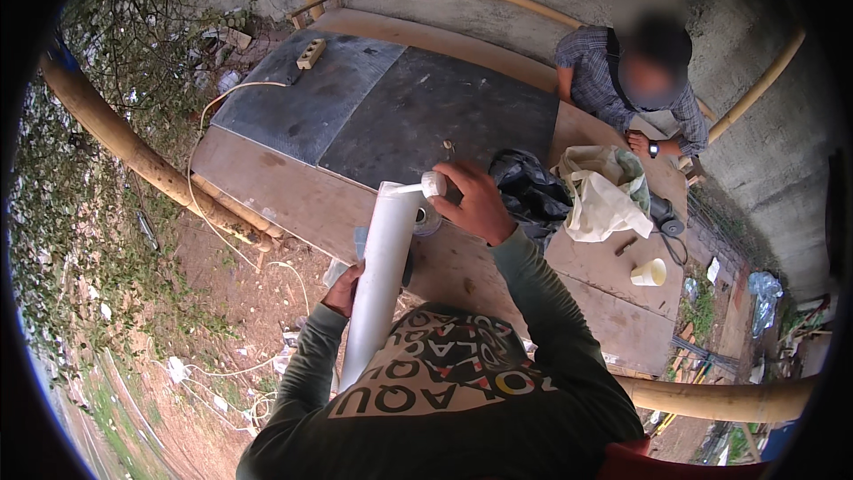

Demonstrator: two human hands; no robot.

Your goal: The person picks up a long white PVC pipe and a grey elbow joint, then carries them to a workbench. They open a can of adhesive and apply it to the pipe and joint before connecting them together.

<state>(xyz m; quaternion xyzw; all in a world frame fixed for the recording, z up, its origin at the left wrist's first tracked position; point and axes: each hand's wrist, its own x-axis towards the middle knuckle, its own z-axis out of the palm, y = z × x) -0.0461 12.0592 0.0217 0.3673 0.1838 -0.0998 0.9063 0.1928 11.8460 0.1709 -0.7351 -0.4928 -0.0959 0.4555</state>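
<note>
A white plastic pipe [380,271] slants in front of my chest, its upper end over the table edge. My left hand [342,292] is closed around the pipe's left side, with part of the fingers hidden behind it. Pinched in my right hand [480,204] is a round white cap with a stem [433,184]. The stem reaches left to the pipe's upper end and appears to touch it. Just below the cap, a small open can [427,220] stands on the table, partly covered by my hand and the pipe.
Dark sheets [435,107] cover much of the wooden table [613,320]. A power strip [311,54] lies at the far left. To the right are a black bag [524,187], cream sack [604,191], angle grinder [666,216] and yellowish cup [649,273]. Another person [591,71] sits at the far right.
</note>
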